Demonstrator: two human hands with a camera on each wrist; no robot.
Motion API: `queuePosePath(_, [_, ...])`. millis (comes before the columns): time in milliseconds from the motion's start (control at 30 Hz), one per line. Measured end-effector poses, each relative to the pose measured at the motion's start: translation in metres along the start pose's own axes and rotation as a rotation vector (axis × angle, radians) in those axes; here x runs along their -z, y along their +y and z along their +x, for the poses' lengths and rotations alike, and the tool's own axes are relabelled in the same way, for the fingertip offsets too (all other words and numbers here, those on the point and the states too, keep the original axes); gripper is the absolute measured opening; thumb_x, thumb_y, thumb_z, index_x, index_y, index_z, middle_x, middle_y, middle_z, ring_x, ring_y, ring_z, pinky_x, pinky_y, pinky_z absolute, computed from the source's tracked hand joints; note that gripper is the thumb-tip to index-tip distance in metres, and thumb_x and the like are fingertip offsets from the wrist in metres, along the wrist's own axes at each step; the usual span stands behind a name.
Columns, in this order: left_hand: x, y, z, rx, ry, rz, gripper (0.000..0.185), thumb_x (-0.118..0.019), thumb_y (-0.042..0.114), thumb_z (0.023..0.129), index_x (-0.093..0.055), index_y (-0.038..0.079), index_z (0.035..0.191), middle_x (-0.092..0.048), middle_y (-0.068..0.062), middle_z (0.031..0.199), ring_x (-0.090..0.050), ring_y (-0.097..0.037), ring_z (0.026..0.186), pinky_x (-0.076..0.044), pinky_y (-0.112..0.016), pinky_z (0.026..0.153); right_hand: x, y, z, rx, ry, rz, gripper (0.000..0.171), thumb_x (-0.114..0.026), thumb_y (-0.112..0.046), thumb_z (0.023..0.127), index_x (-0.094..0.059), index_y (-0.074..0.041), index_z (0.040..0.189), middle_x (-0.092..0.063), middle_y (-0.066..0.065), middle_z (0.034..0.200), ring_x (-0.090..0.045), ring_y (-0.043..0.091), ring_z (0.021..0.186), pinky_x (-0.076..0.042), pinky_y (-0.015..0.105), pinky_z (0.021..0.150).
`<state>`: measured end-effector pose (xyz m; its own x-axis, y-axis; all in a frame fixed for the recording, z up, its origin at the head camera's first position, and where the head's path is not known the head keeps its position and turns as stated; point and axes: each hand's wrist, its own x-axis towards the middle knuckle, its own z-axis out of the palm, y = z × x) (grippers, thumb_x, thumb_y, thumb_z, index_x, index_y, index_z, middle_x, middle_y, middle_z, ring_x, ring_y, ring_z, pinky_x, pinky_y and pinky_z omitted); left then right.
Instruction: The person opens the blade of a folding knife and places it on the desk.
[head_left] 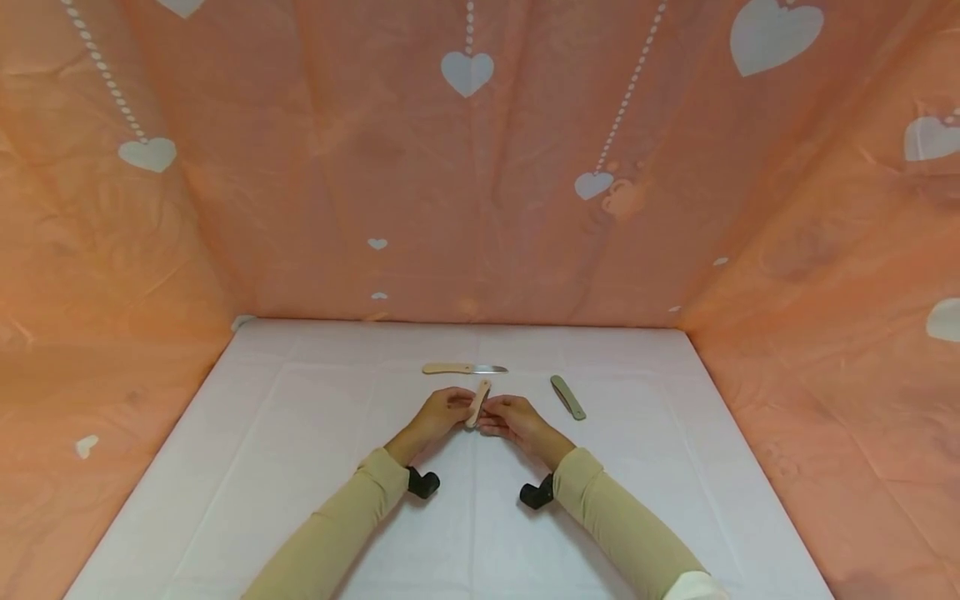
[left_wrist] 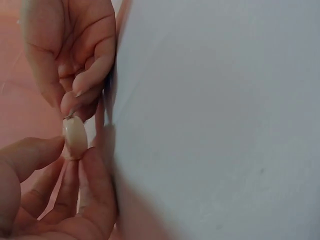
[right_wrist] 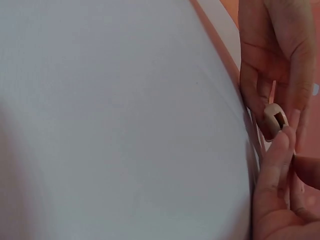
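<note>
Currently both hands meet over the middle of the white counter point(head_left: 300, 467), each pinching the same small folded beige knife point(head_left: 477, 403). Left hand point(head_left: 441, 412): fingers and thumb curled onto the knife's left side. Right hand point(head_left: 513, 420): fingers curled onto its right side. Knife is held just above the counter, tilted, far end leaning slightly right. Left wrist view: rounded beige end of the handle sits between fingertips point(left_wrist: 80, 92) of one hand above and those of the other hand below. Right wrist view: slotted end of the handle is visible, clamped between fingertips point(right_wrist: 281, 142). An open knife point(head_left: 463, 368) with beige handle and bare blade lies flat just beyond the hands, blade pointing right. A grey-green folded knife point(head_left: 567, 397) lies to the right, apart from both hands. Peach heart-printed sheeting point(head_left: 480, 167) encloses the counter on the left, far and right sides.
</note>
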<state>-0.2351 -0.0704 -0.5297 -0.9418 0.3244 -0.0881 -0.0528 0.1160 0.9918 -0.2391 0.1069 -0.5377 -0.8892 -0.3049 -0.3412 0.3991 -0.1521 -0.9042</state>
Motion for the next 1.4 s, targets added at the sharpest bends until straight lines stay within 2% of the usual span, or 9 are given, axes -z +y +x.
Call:
queuePosePath(133, [0.000,-0.001,-0.002,-0.009,0.024,-0.044,0.032,-0.056,-0.003,0.088,-0.052,-0.009,0.119,-0.059,-0.023,0.113,-0.059,-0.024,0.098,-0.051,-0.027,0.075,-0.001,0.000,0.000,0.008,0.010,-0.011,0.019,-0.048,-0.005,0.096,-0.051,0.010,0.107,-0.064,0.007,0.077,-0.064,0.012,0.071,-0.054,0.026,0.068])
queuePosePath(267, [0.000,0.001,-0.005,0.022,0.040,-0.106,0.037,-0.058,-0.001,0.088,-0.050,-0.007,0.124,-0.057,-0.022,0.117,-0.058,-0.023,0.099,-0.051,-0.028,0.075,-0.002,-0.001,-0.003,0.014,0.035,-0.018,0.021,-0.050,-0.006,0.095,-0.051,0.010,0.110,-0.062,0.005,0.077,-0.062,0.011,0.069,-0.054,0.024,0.066])
queuePosePath(400, [0.000,0.004,-0.009,0.062,0.036,-0.168,0.043,-0.060,0.002,0.088,-0.048,-0.003,0.128,-0.056,-0.019,0.119,-0.058,-0.019,0.096,-0.051,-0.028,0.075,-0.005,-0.003,-0.007,0.041,0.038,-0.014,0.022,-0.051,-0.006,0.094,-0.051,0.010,0.109,-0.061,0.005,0.077,-0.060,0.010,0.068,-0.053,0.023,0.064])
queuePosePath(600, [-0.001,0.006,-0.019,0.070,0.010,-0.240,0.048,-0.060,0.004,0.088,-0.043,0.002,0.133,-0.054,-0.017,0.121,-0.057,-0.018,0.097,-0.049,-0.030,0.076,-0.007,-0.006,-0.015,0.072,0.006,0.003,0.022,-0.052,-0.005,0.093,-0.051,0.012,0.108,-0.061,0.005,0.080,-0.061,0.011,0.073,-0.052,0.024,0.069])
queuePosePath(833, [-0.003,0.011,-0.032,0.043,0.004,-0.252,0.050,-0.061,0.005,0.087,-0.043,0.007,0.134,-0.055,-0.016,0.118,-0.058,-0.020,0.097,-0.049,-0.035,0.080,-0.011,-0.011,-0.028,0.101,-0.044,-0.007,0.021,-0.053,-0.008,0.094,-0.055,0.010,0.105,-0.063,0.004,0.081,-0.061,0.011,0.076,-0.051,0.024,0.072])
queuePosePath(1000, [-0.005,0.017,-0.045,0.042,0.009,-0.238,0.051,-0.063,0.007,0.087,-0.045,0.012,0.134,-0.054,-0.016,0.119,-0.060,-0.022,0.094,-0.049,-0.041,0.083,-0.016,-0.014,-0.040,0.090,-0.047,-0.002,0.016,-0.059,-0.009,0.091,-0.056,0.005,0.100,-0.062,0.003,0.081,-0.061,0.010,0.074,-0.051,0.024,0.072])
queuePosePath(1300, [-0.014,0.014,-0.062,0.024,0.004,-0.258,0.053,-0.060,0.002,0.088,-0.040,0.008,0.137,-0.052,-0.019,0.118,-0.060,-0.020,0.092,-0.047,-0.048,0.087,-0.019,-0.006,-0.053,0.094,-0.043,-0.013,0.017,-0.062,-0.008,0.089,-0.057,0.005,0.100,-0.062,0.003,0.084,-0.060,0.011,0.075,-0.050,0.025,0.071])
queuePosePath(1400, [-0.016,0.021,-0.068,0.022,-0.001,-0.266,0.052,-0.058,-0.001,0.088,-0.040,0.005,0.137,-0.051,-0.021,0.118,-0.060,-0.020,0.092,-0.045,-0.050,0.089,-0.019,-0.003,-0.055,0.097,-0.036,-0.019,0.020,-0.063,-0.009,0.088,-0.057,0.006,0.100,-0.063,0.003,0.085,-0.060,0.011,0.075,-0.050,0.024,0.070])
